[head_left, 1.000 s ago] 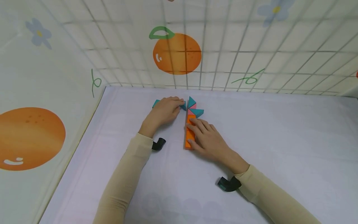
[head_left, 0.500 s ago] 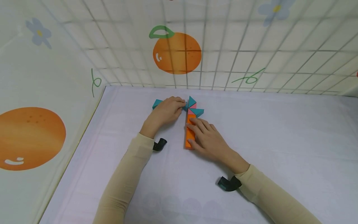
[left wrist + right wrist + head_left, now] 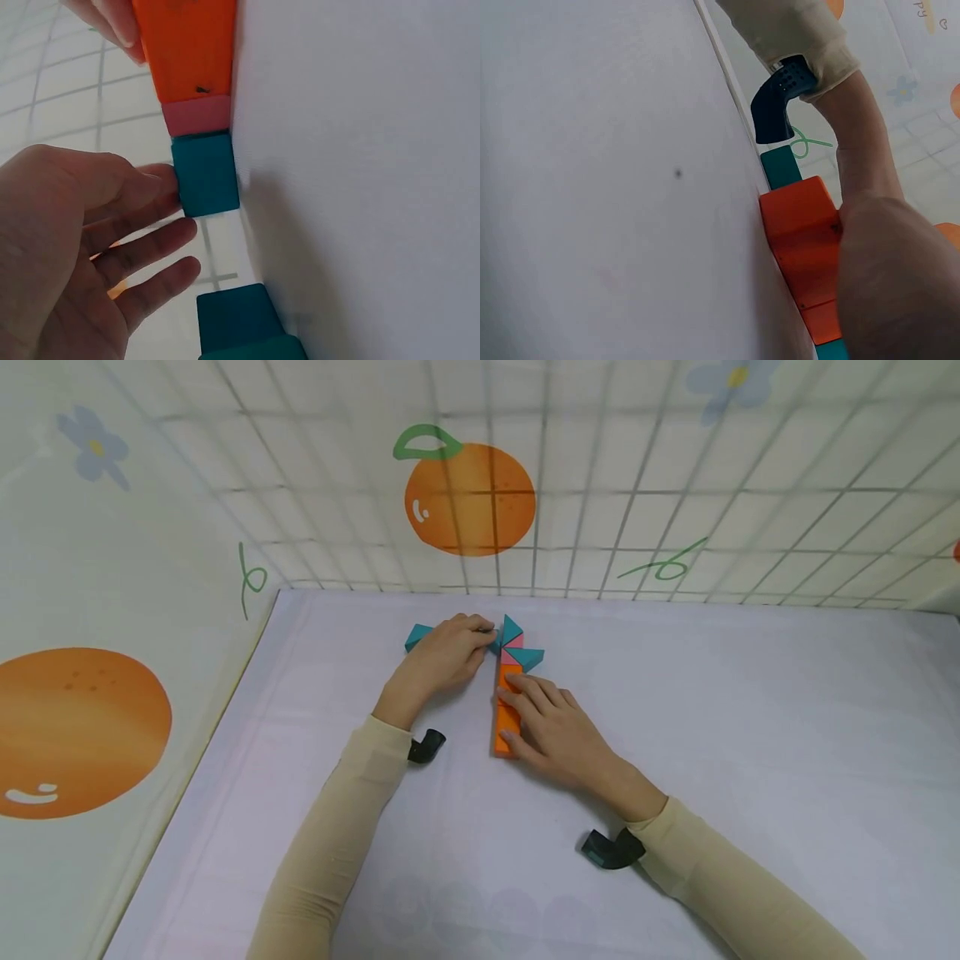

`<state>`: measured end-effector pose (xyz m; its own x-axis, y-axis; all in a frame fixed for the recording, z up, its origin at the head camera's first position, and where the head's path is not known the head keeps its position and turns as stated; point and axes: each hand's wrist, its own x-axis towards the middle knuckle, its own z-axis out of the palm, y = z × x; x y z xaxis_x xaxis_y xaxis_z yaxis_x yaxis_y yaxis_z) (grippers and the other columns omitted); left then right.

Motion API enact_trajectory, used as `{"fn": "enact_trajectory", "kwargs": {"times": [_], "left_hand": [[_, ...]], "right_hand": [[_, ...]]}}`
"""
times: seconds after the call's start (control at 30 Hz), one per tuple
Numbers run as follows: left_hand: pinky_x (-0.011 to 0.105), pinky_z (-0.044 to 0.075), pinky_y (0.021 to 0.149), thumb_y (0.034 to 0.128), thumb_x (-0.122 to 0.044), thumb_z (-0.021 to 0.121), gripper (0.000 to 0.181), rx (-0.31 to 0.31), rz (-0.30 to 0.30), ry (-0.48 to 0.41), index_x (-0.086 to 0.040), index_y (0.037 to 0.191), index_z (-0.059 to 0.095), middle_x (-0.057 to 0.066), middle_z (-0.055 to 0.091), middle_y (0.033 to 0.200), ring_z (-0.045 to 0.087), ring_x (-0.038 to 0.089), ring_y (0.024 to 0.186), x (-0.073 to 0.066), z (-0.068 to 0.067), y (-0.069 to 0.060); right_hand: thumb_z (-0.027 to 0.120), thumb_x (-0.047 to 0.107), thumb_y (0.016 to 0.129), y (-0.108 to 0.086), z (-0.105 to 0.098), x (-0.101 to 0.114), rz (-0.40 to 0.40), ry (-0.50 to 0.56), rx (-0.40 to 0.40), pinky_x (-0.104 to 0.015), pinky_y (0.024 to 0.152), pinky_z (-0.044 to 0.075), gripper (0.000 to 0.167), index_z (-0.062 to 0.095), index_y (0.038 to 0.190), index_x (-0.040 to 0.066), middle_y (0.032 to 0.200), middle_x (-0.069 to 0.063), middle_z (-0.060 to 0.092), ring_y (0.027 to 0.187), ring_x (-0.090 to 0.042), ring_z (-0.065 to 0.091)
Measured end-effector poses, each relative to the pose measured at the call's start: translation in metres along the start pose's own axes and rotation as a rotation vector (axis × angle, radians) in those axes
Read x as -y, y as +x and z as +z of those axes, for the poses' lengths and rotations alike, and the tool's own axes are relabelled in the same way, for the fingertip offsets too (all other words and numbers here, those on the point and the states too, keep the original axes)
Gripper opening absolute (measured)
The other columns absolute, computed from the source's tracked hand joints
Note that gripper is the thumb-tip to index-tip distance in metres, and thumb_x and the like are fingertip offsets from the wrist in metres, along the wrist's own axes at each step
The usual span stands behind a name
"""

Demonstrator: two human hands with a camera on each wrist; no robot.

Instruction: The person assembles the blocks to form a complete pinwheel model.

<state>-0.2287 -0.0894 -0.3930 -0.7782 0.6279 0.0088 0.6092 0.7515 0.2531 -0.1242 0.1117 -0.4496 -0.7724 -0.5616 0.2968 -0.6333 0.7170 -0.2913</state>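
My left hand [image 3: 442, 656] pinches a teal triangular block [image 3: 206, 174] between thumb and index finger, its other fingers spread. That block stands against the left side of two pink triangular blocks [image 3: 510, 655]. Two more teal triangular blocks fan out there, one pointing up [image 3: 512, 631] and one to the right [image 3: 527, 657]. Below the pink pieces runs a straight column of orange blocks [image 3: 507, 718]. My right hand [image 3: 562, 735] rests on this column, its fingertips and thumb touching the top, fingers loosely extended.
Another teal block [image 3: 417, 636] lies left of my left hand, partly covered by it. White cloth [image 3: 750, 735] covers the table. A printed wall panel [image 3: 600, 485] closes the back, and another stands at the left. Black wrist devices [image 3: 427, 746] hang at both sleeves.
My left hand has shifted the teal block slightly right, up to the pink pieces. The right hand stays on the orange column. The head view has tilted a little.
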Motion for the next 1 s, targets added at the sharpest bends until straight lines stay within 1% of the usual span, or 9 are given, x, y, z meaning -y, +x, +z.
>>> {"fn": "enact_trajectory", "kwargs": {"times": [0.2,0.5,0.7,1.0], "left_hand": [[0.037,0.04,0.112,0.0998,-0.013,0.053,0.036,0.006,-0.017,0.002,-0.006,0.134,0.06,0.007,0.055,0.142,0.049,0.025,0.132,0.0015,0.0003,-0.0002],[0.037,0.042,0.11,0.0981,-0.012,0.054,0.036,-0.005,-0.029,-0.013,-0.006,0.133,0.061,0.006,0.056,0.141,0.051,0.025,0.131,0.0023,0.0016,0.0004],[0.038,0.042,0.11,0.0981,-0.011,0.053,0.035,-0.014,-0.029,-0.004,-0.006,0.132,0.062,0.007,0.057,0.14,0.052,0.026,0.13,0.0015,0.0011,0.0006],[0.039,0.042,0.11,0.0969,-0.011,0.053,0.036,-0.024,-0.018,0.018,-0.006,0.131,0.062,0.007,0.058,0.139,0.054,0.027,0.128,0.0026,0.004,0.0031]], "right_hand": [[0.049,0.041,0.098,0.0003,0.0006,-0.0002,0.006,0.009,0.004,-0.049,0.099,0.044,0.053,0.05,0.141,0.01,0.15,-0.009,0.039,0.136,-0.027,0.038],[0.05,0.041,0.097,0.0,-0.0003,-0.0003,0.012,0.021,0.006,-0.049,0.101,0.044,0.053,0.05,0.141,0.01,0.151,-0.008,0.039,0.136,-0.027,0.037],[0.05,0.041,0.098,0.0003,-0.0015,0.0,0.022,0.021,0.021,-0.048,0.101,0.044,0.053,0.05,0.142,0.011,0.152,-0.008,0.038,0.137,-0.027,0.036],[0.05,0.041,0.098,0.0002,0.0007,-0.0013,0.009,0.021,0.006,-0.048,0.099,0.044,0.053,0.05,0.141,0.01,0.151,-0.008,0.038,0.136,-0.027,0.037]]}}
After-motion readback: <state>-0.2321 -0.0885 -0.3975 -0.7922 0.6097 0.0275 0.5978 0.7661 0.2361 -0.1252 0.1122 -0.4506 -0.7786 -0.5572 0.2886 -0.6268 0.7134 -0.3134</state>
